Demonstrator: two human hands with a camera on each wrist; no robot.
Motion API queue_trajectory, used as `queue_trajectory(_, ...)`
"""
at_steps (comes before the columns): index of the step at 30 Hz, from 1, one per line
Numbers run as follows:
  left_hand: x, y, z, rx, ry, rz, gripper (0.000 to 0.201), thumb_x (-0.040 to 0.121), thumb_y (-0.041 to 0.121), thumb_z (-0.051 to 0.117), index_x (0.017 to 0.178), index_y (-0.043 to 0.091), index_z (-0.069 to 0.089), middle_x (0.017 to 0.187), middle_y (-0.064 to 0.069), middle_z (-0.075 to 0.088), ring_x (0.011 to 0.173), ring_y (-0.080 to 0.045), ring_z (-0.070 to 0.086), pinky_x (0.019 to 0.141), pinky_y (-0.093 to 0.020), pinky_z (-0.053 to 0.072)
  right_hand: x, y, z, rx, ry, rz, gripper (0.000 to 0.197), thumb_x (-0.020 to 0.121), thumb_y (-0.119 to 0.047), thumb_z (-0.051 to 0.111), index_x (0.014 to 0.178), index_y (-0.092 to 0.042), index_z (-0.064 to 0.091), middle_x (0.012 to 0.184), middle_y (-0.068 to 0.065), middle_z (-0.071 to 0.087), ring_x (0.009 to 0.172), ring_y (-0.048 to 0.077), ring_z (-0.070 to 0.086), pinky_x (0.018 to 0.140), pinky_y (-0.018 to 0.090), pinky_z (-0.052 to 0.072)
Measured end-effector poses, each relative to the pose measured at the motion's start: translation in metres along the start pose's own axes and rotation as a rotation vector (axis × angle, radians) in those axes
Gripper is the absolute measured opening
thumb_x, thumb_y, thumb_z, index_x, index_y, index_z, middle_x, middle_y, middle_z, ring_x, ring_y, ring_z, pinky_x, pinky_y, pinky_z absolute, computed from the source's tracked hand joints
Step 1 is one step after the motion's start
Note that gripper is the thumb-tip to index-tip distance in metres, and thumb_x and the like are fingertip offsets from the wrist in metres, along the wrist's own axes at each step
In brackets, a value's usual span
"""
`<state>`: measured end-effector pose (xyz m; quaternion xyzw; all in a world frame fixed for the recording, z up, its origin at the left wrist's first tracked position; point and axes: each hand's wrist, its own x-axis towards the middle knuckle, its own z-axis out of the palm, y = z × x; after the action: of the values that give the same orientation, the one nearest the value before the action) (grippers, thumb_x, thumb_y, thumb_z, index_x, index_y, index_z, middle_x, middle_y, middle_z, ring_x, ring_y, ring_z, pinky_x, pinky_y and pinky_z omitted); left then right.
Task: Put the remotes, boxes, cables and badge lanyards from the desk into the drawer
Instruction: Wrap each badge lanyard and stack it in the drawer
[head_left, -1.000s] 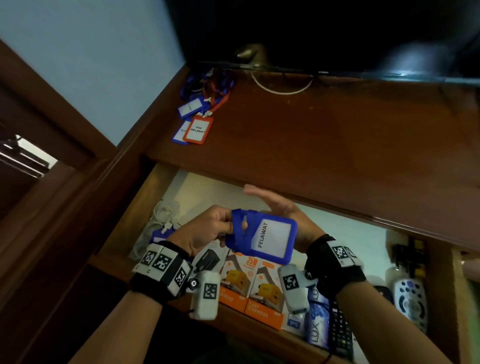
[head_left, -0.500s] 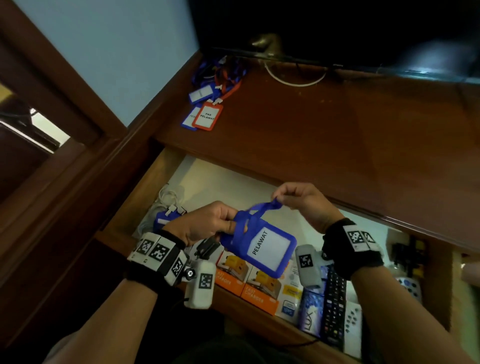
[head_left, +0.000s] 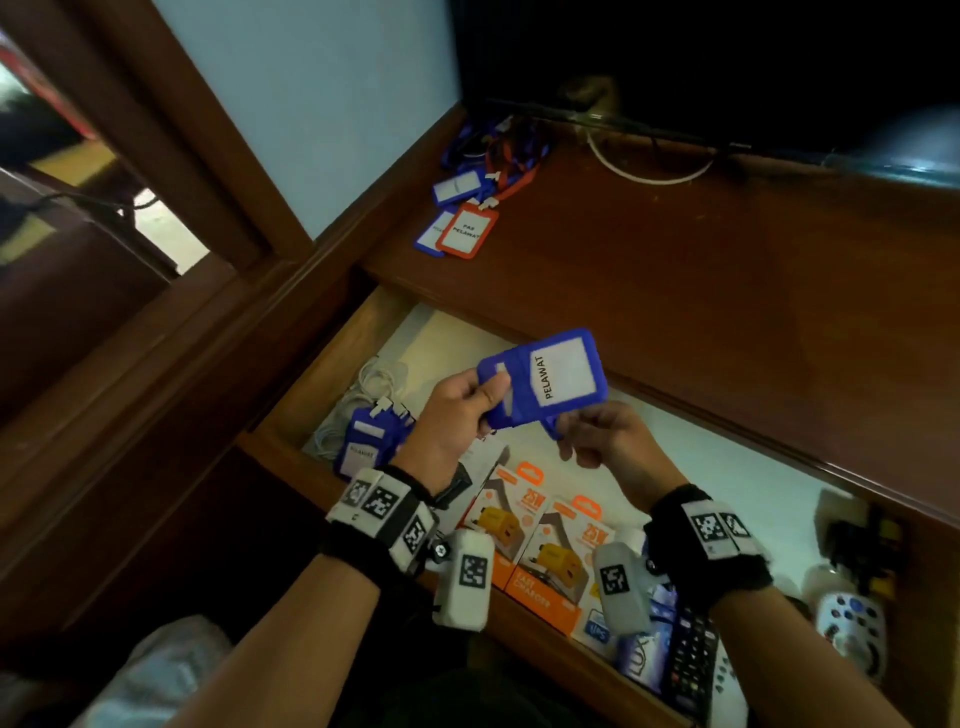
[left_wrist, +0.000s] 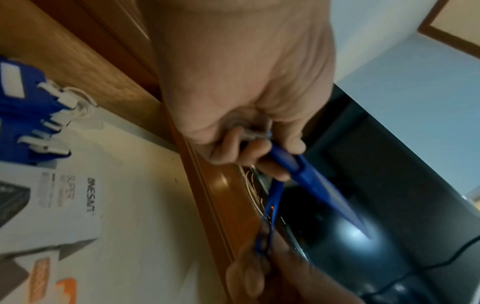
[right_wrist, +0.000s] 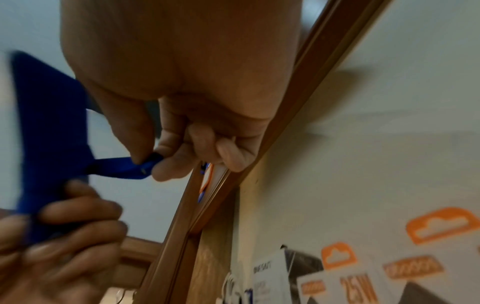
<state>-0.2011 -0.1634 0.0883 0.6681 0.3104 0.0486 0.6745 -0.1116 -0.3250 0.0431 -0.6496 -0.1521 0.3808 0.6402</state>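
Observation:
Over the open drawer (head_left: 291, 410) I hold a blue badge holder (head_left: 550, 379) labelled PELAWAT. My left hand (head_left: 457, 410) grips its near end, thumb on top; the left wrist view shows the holder (left_wrist: 311, 185) edge-on between the fingers. My right hand (head_left: 597, 436) pinches the blue lanyard strap (right_wrist: 122, 168) below the holder. More badges (head_left: 462, 228) with tangled lanyards (head_left: 509, 150) lie at the desk's back left. A white cable (head_left: 649, 166) loops under the TV.
The drawer holds a blue badge bundle (head_left: 369, 441), white cables (head_left: 358, 395), orange charger boxes (head_left: 545, 551), a black remote (head_left: 691, 665) and a white remote (head_left: 852, 629). A dark TV (head_left: 727, 67) stands behind the desk (head_left: 727, 291). A wooden frame runs along the left.
The badge holder has risen and swung toward the desk edge. My right hand dropped from above the holder to below it, still pinching the strap.

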Motion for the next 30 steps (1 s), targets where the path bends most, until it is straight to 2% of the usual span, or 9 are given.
queue_trajectory(2,0.0,-0.003,0.003,-0.028,0.108,0.014,0.021,0.098,0.019,0.051,0.08,0.014,0.06,0.06,0.003,0.052,0.049,-0.008,0.042,0.045,-0.013,0.034,-0.003,-0.003,0.012,0.015,-0.05,-0.002,0.018,0.091,0.001,0.053,0.076,-0.004,0.062,0.058,0.009,0.056,0.051,0.015,0.038,0.05,0.024,0.028)
queue_trajectory(4,0.001,-0.007,0.002,-0.028,0.194,0.025,0.019,0.098,0.019,0.052,0.082,0.015,0.062,0.058,0.008,0.056,0.044,0.001,0.046,0.045,-0.012,0.037,-0.004,-0.007,0.023,0.042,-0.054,0.007,0.016,0.092,-0.003,0.054,0.078,-0.003,0.061,0.057,0.008,0.052,0.049,0.013,0.039,0.048,0.021,0.031)
queue_trajectory(6,0.003,-0.014,-0.005,-0.035,0.265,0.023,0.017,0.096,0.024,0.055,0.085,0.017,0.066,0.069,0.003,0.065,0.058,-0.004,0.058,0.057,-0.02,0.048,-0.003,-0.009,0.034,0.068,-0.075,0.019,0.013,0.092,-0.002,0.054,0.082,-0.002,0.061,0.055,0.006,0.05,0.048,0.012,0.039,0.048,0.021,0.032)
queue_trajectory(8,0.005,-0.021,-0.015,-0.039,0.337,0.029,0.015,0.094,0.03,0.057,0.09,0.022,0.068,0.086,-0.002,0.072,0.081,-0.017,0.068,0.075,-0.036,0.056,0.0,-0.011,0.047,0.094,-0.123,0.043,0.012,0.092,0.0,0.053,0.088,-0.001,0.064,0.055,0.007,0.052,0.048,0.014,0.039,0.048,0.023,0.031)
queue_trajectory(11,0.007,-0.028,-0.032,0.013,0.391,0.057,0.021,0.09,0.041,0.058,0.097,0.022,0.065,0.098,-0.002,0.07,0.092,-0.018,0.067,0.081,-0.041,0.056,0.007,-0.01,0.062,0.105,-0.161,0.091,0.013,0.092,-0.003,0.053,0.092,-0.003,0.067,0.062,0.01,0.058,0.049,0.016,0.043,0.049,0.024,0.035)
queue_trajectory(15,0.014,-0.029,-0.054,-0.076,0.338,-0.004,0.014,0.093,0.033,0.058,0.097,0.022,0.066,0.096,-0.002,0.072,0.091,-0.018,0.069,0.08,-0.037,0.057,0.019,-0.013,0.08,0.109,-0.183,0.141,0.012,0.092,-0.007,0.054,0.096,-0.003,0.066,0.076,0.012,0.066,0.056,0.018,0.053,0.052,0.027,0.043)
queue_trajectory(19,0.034,-0.029,-0.084,-0.15,0.262,-0.055,0.009,0.09,0.023,0.063,0.093,0.018,0.069,0.097,-0.014,0.073,0.095,-0.034,0.068,0.088,-0.054,0.053,0.038,-0.012,0.093,0.089,-0.171,0.183,0.013,0.093,-0.008,0.055,0.1,-0.003,0.065,0.084,0.013,0.069,0.057,0.021,0.057,0.057,0.031,0.046)
queue_trajectory(24,0.058,-0.033,-0.127,-0.175,0.136,-0.13,0.014,0.092,0.016,0.059,0.101,0.011,0.068,0.1,-0.013,0.073,0.095,-0.031,0.069,0.09,-0.054,0.053,0.066,-0.014,0.118,0.026,-0.162,0.282,0.019,0.093,-0.012,0.056,0.105,0.0,0.064,0.088,0.014,0.07,0.062,0.02,0.06,0.056,0.024,0.049)
queue_trajectory(30,0.098,-0.046,-0.174,-0.111,0.089,-0.187,0.009,0.09,0.018,0.062,0.092,0.014,0.07,0.094,-0.014,0.073,0.09,-0.036,0.069,0.086,-0.058,0.052,0.103,-0.013,0.138,-0.115,-0.099,0.363,0.016,0.093,-0.012,0.056,0.098,-0.004,0.069,0.087,0.014,0.072,0.063,0.023,0.062,0.057,0.027,0.047)
